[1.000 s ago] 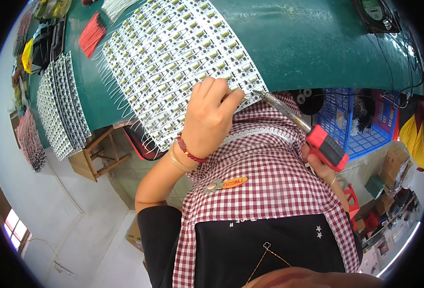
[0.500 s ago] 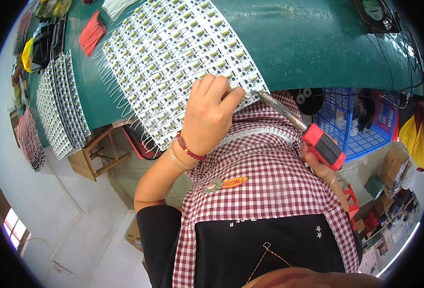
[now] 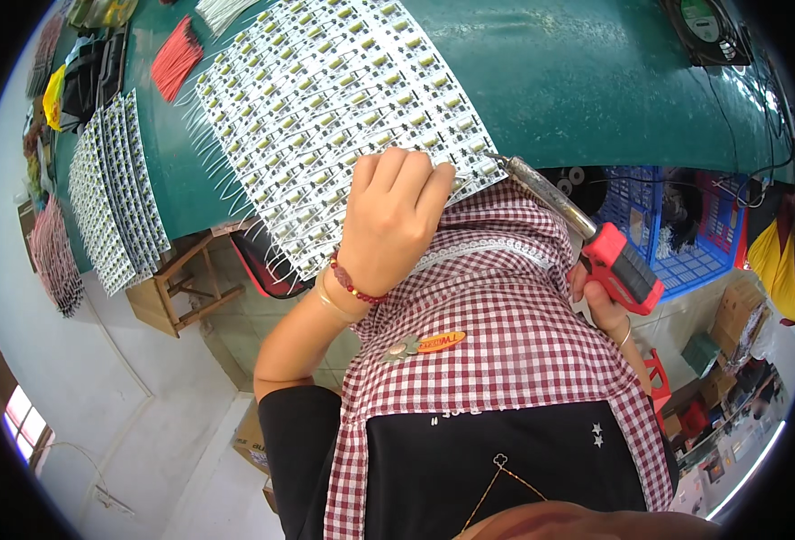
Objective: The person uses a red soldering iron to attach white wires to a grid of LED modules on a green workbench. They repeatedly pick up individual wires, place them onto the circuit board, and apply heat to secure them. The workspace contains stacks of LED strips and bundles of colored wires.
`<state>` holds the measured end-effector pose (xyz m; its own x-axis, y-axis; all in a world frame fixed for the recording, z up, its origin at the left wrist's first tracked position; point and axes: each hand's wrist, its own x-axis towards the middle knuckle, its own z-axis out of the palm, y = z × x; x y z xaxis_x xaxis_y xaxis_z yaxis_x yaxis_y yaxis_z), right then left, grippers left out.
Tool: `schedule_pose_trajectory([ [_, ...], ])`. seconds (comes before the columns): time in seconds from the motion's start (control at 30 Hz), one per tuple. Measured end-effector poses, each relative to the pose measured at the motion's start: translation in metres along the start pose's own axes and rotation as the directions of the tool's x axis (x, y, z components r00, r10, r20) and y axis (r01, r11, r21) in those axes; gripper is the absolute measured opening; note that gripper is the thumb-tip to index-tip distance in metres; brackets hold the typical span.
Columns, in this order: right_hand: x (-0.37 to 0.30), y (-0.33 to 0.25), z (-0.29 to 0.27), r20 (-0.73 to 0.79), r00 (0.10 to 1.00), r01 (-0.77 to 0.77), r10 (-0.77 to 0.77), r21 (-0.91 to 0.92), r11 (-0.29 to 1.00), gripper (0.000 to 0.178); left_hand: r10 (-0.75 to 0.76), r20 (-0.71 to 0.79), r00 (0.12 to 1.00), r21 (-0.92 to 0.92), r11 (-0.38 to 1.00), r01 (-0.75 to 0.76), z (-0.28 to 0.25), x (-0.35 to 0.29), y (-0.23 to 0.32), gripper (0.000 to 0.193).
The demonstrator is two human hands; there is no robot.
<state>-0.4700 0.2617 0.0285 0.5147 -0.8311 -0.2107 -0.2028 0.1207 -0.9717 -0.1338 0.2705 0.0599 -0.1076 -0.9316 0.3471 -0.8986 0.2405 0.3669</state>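
Observation:
A large white panel of small circuit boards (image 3: pixel 325 99), with pale green parts and white wires, lies on the green table and overhangs its near edge. My left hand (image 3: pixel 390 209) rests over its near right part, fingers curled down and closed. What its fingertips hold, if anything, is hidden beneath them. My right hand (image 3: pixel 603 306) grips a soldering iron (image 3: pixel 630 268) by its red and black handle. The iron's metal shaft points up and left, and its thin tip is by the panel's right edge, a little right of my left fingers.
Red wires (image 3: pixel 176 58) and white wires (image 3: pixel 222 11) lie beyond the panel. More board panels (image 3: pixel 114 193) overlap at the left, above a wooden stool (image 3: pixel 181 292). A blue plastic crate (image 3: pixel 699 256) stands below the table at right. A dark round device (image 3: pixel 705 31) sits far right.
The soldering iron has shifted right and slightly up, its tip moving away from my left fingers. My left fingers have curled more over the panel, which has shifted slightly.

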Motion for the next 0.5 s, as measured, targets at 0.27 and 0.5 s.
schedule_pose_trajectory([
  [0.27, 0.010, -0.008, 0.008, 0.055, 0.998, -0.008, -0.001, 0.168, 0.986, 0.054, -0.314, -0.094, 0.945, -0.104, 0.947, 0.305, -0.013, -0.021, 0.019, 0.016],
  [0.5, 0.018, -0.003, 0.005, 0.087, 0.990, 0.090, -0.113, 0.237, 0.967, 0.045, -0.403, -0.129, 0.906, -0.006, 0.914, 0.406, 0.013, -0.026, 0.035, 0.014],
])
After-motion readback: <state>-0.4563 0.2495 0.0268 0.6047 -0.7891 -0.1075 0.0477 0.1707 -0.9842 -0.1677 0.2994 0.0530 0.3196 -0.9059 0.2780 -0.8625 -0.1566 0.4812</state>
